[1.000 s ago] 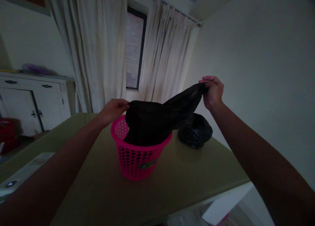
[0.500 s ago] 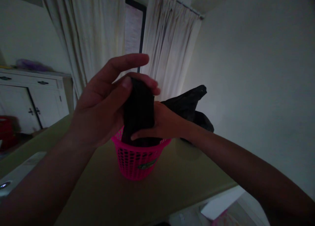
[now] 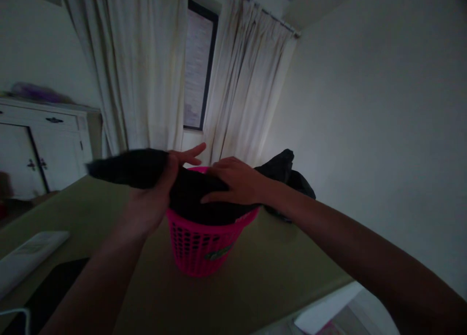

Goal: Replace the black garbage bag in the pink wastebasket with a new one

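The left hand (image 3: 153, 189) is closed round one end of the black bag (image 3: 189, 191), pulling it out past the rim of the pink basket (image 3: 204, 242). The right hand (image 3: 237, 184) lies flat, fingers spread, pressing the bag down over the basket's mouth. The basket looks light and stands alone on the worktop (image 3: 277, 267). A hard sideways tug could tip or slide it, or the thin film could tear at the rim.
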`<move>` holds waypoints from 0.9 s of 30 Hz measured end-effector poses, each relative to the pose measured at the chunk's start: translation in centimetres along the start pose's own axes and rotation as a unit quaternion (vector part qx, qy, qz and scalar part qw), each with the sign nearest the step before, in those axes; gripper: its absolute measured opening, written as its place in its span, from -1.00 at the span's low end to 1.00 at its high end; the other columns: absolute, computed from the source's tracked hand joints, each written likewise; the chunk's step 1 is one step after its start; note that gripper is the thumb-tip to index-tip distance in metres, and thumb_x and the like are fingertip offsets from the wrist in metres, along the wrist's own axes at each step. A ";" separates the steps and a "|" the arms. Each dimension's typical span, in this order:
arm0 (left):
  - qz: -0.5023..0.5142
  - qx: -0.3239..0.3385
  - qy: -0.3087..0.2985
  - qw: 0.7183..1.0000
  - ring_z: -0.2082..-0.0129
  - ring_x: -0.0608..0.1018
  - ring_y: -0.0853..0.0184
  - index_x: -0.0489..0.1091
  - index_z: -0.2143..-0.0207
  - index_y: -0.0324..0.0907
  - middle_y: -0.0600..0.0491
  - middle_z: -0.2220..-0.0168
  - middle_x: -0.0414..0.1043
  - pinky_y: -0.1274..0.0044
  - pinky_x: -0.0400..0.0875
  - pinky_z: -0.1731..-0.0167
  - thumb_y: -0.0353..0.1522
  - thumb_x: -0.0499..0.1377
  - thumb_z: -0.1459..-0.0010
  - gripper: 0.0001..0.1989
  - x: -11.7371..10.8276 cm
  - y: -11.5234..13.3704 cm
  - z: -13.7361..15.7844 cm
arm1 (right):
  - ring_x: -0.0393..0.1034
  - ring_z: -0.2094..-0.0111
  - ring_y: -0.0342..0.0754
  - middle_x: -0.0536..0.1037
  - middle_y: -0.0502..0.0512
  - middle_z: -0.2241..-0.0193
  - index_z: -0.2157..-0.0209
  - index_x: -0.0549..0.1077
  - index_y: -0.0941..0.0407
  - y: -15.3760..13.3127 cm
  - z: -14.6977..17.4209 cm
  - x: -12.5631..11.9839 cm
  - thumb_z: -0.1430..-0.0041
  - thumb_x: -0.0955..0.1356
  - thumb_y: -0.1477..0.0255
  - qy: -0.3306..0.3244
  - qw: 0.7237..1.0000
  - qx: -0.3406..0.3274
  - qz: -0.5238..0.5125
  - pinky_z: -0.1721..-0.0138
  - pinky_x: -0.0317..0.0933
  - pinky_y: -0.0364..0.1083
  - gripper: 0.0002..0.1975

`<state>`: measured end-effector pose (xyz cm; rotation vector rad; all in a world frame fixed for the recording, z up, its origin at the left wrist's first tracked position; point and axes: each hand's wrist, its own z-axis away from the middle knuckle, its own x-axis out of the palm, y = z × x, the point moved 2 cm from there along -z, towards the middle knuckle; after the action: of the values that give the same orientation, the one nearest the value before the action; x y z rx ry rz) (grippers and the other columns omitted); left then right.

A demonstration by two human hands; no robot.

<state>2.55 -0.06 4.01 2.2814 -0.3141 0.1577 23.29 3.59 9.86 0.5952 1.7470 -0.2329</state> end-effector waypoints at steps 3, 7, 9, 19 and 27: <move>0.161 -0.022 0.032 0.986 0.39 0.66 0.32 0.51 0.29 -0.01 0.19 0.53 0.54 0.44 0.68 0.13 0.01 0.29 -0.47 -0.64 -1.1 -0.3 -0.8 | 0.55 0.12 0.15 0.66 0.20 0.24 0.17 0.61 0.15 5.7 4.0 -1.5 -0.40 0.49 0.31 -0.036 0.986 0.125 0.107 -0.06 0.31 0.11 -0.82; -0.012 0.019 -0.011 1.000 0.57 0.41 0.41 0.49 0.34 -0.04 0.25 0.62 0.28 0.58 0.51 0.40 -0.06 0.32 -0.46 -0.66 -1.7 -1.0 -1.2 | 0.55 0.20 0.07 0.65 0.12 0.29 0.26 0.59 0.12 9.0 8.0 -5.2 -0.25 0.45 0.49 0.061 0.975 0.207 0.048 0.08 0.35 0.01 -0.97; -0.151 0.035 -0.037 0.987 0.45 0.54 0.35 0.58 0.22 -0.03 0.18 0.44 0.52 0.54 0.52 0.37 -0.18 0.41 -0.34 -0.85 -1.5 -1.4 -1.0 | 0.58 0.19 0.05 0.68 0.09 0.24 0.13 0.64 0.09 8.1 8.8 -7.1 -0.24 0.51 0.40 0.148 0.969 0.191 -0.060 0.10 0.41 -0.01 -0.84; -0.332 0.044 -0.082 0.939 -0.01 0.73 0.05 0.54 -0.25 -0.04 -0.04 -0.09 0.72 0.22 0.62 -0.08 -0.45 0.28 -0.15 -0.41 -1.5 -2.7 -1.1 | 0.02 -0.62 0.38 0.31 0.24 -0.55 -0.42 0.44 -0.07 9.7 10.9 -1.3 0.39 0.81 0.03 0.103 0.868 0.217 -0.435 -0.62 -0.16 0.42 0.28; -0.326 0.055 -0.123 0.936 0.17 0.75 0.12 0.62 -0.12 0.00 0.10 0.19 0.73 0.28 0.64 0.04 -0.59 0.11 0.03 -0.32 -1.3 -1.8 -0.6 | 0.65 0.03 0.11 0.74 0.10 0.10 0.14 0.65 0.05 2.3 -1.8 3.7 0.03 0.72 0.13 0.242 0.687 0.203 -0.654 -0.14 0.55 0.12 -0.51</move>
<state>1.85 1.81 2.86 2.3912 0.3439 -0.4640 22.38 7.28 7.20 -0.5009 2.3775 -1.6177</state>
